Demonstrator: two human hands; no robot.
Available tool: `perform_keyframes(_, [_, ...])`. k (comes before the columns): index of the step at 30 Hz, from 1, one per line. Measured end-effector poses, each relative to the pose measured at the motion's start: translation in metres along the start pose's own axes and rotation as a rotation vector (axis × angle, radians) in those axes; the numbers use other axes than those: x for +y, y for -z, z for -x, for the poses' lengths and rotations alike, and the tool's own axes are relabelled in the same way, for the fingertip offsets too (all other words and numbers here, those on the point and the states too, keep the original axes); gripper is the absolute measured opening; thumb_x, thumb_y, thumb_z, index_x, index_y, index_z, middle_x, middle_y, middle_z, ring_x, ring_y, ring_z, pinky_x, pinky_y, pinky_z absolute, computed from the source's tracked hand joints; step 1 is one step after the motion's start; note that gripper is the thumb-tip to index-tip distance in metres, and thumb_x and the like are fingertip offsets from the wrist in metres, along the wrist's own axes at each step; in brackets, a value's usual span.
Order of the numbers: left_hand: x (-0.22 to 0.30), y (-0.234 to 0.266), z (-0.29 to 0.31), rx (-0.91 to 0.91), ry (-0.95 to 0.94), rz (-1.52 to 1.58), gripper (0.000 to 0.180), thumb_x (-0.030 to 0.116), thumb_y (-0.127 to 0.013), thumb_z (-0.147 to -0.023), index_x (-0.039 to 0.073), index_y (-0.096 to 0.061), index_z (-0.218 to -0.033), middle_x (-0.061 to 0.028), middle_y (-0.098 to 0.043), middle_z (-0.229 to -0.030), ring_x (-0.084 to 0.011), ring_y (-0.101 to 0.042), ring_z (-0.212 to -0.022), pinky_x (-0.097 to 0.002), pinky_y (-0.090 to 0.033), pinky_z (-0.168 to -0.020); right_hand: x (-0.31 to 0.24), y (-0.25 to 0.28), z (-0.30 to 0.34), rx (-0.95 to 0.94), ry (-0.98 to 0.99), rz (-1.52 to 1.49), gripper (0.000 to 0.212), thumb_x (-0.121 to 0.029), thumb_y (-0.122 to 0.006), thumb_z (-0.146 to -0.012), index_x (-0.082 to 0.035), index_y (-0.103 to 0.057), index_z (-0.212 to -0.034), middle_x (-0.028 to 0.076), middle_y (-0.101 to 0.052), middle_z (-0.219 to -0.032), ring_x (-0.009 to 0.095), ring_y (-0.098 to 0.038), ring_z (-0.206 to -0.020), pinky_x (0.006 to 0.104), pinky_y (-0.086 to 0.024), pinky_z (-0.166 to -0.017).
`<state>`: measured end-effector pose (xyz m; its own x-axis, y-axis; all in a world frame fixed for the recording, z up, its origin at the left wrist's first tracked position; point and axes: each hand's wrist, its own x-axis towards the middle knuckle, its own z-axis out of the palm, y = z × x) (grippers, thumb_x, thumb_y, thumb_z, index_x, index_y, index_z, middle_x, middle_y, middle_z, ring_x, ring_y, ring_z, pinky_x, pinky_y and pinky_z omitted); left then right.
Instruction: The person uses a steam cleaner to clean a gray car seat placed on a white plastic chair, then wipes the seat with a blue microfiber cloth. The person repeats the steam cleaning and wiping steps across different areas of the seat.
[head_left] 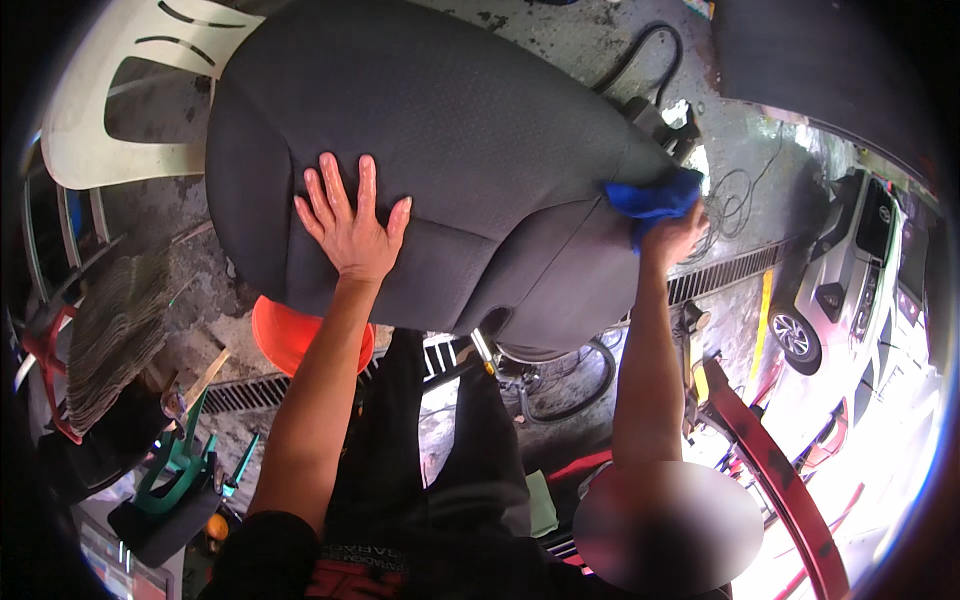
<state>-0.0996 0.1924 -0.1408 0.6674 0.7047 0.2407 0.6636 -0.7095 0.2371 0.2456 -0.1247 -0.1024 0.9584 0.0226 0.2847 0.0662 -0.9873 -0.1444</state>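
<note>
A dark grey fabric car seat lies in front of me, filling the upper middle of the head view. My left hand rests flat on its upholstery, fingers spread and holding nothing. At the seat's narrower right end, my right hand is closed around a blue cloth and presses it against the side of the cover. Part of the cloth is bunched up over the seat's edge. The fingertips of that hand are partly hidden behind the cloth.
A white plastic chair stands at the seat's left end. Below the seat are an orange-red bucket-like container and a metal floor grate. A black hose lies beyond. A silver car and red panel are at right.
</note>
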Motion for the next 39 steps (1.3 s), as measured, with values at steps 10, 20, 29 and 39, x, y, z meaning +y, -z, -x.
perform_keyframes(10, [-0.003,0.002,-0.002,-0.029,0.004,-0.040,0.078,0.066,-0.056,-0.103,0.027,-0.042,-0.168,-0.0250,-0.019,-0.179,-0.0519,-0.020,-0.162,-0.0722,-0.015,-0.126,-0.064,0.080,0.316,-0.645,0.493,-0.205,0.096,-0.031,-0.091,-0.072,-0.022,-0.054,-0.160,0.023,-0.061,-0.124,0.042,-0.061,-0.112,0.0558,-0.049,-0.094])
perform_keyframes(20, [0.096,-0.008,0.046,-0.245,0.079,-0.196,0.074,0.056,-0.049,-0.108,0.018,-0.038,-0.170,-0.0270,-0.016,-0.179,-0.0502,-0.014,-0.165,-0.0728,-0.010,-0.128,-0.245,0.086,0.108,-0.361,0.309,-0.691,0.060,-0.030,-0.078,-0.094,-0.011,-0.063,-0.149,0.019,-0.052,-0.157,0.045,-0.058,-0.132,0.0558,-0.044,-0.113])
perform_keyframes(29, [0.128,-0.033,0.056,-0.082,0.059,-0.042,0.085,0.075,-0.049,-0.103,0.031,-0.031,-0.173,-0.0279,-0.013,-0.180,-0.0501,-0.008,-0.166,-0.0738,-0.001,-0.127,-0.161,-0.038,-0.039,-0.526,0.500,-0.381,0.049,-0.048,-0.070,-0.099,-0.012,-0.077,-0.132,0.020,-0.068,-0.142,0.038,-0.066,-0.129,0.0478,-0.050,-0.115])
perform_keyframes(39, [0.132,-0.045,0.060,-0.064,0.066,-0.057,0.084,0.076,-0.044,-0.103,0.029,-0.032,-0.173,-0.0296,-0.012,-0.179,-0.0513,-0.009,-0.166,-0.0747,-0.003,-0.126,-0.243,0.006,-0.017,-0.484,0.434,-0.405,0.042,-0.056,-0.069,-0.096,-0.022,-0.083,-0.116,0.016,-0.074,-0.130,0.038,-0.069,-0.122,0.0505,-0.059,-0.099])
